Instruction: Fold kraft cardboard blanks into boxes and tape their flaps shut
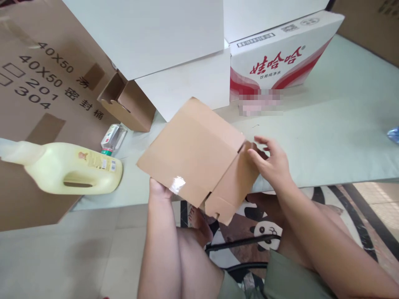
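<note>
A brown cardboard box, partly folded, is held tilted in front of me, with a shiny piece of clear tape near its lower left edge. My left hand grips that lower left edge, its fingers hidden under the cardboard. At the right end, a notched flap hangs bent downward. My right hand is at the flap's upper corner, thumb on the cardboard and fingers curled behind its edge.
A pale green bench carries white cartons and a red-and-white carton at the back. On the left are a small open cardboard box, a clear bottle, a yellow jug and a large printed carton.
</note>
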The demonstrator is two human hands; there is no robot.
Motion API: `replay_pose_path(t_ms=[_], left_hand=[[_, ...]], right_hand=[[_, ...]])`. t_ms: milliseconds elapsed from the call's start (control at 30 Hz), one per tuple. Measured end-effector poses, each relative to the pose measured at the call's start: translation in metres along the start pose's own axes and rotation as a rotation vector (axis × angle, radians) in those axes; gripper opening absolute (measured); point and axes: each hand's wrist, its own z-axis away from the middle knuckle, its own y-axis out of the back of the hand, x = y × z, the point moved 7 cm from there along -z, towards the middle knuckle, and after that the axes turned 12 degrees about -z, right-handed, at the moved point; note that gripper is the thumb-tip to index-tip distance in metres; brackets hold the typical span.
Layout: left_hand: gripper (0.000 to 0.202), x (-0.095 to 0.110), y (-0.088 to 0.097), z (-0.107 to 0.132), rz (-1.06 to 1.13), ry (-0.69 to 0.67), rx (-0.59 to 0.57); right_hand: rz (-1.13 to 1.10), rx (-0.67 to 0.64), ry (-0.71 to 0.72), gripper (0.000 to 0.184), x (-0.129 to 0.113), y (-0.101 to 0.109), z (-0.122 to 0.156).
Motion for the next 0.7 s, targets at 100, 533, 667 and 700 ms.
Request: replay_pose_path(t_ms=[100,533,667,700], left_hand=[[0.03,0.006,-0.002,0.0,0.032,-0.008,0.054],[0.053,0.001,0.004,-0.006,0.439,0.266,0.222],[0.049,0.01,0.0,0.001,0.506,0.311,0.177],[0.047,0.012,-0.001,0.003,0.511,0.311,0.174]], right_hand=[[-0.118,0.021,-0.066,0.058,0.007,0.001,0.0],[-0.749,-0.026,-0.45,0.043,0.014,0.035,0.012],[-0.581,0.171,-0.137,0.031,-0.011,0.138,0.012],[-0.51,0.242,-0.051,0.029,-0.019,0.165,0.012]])
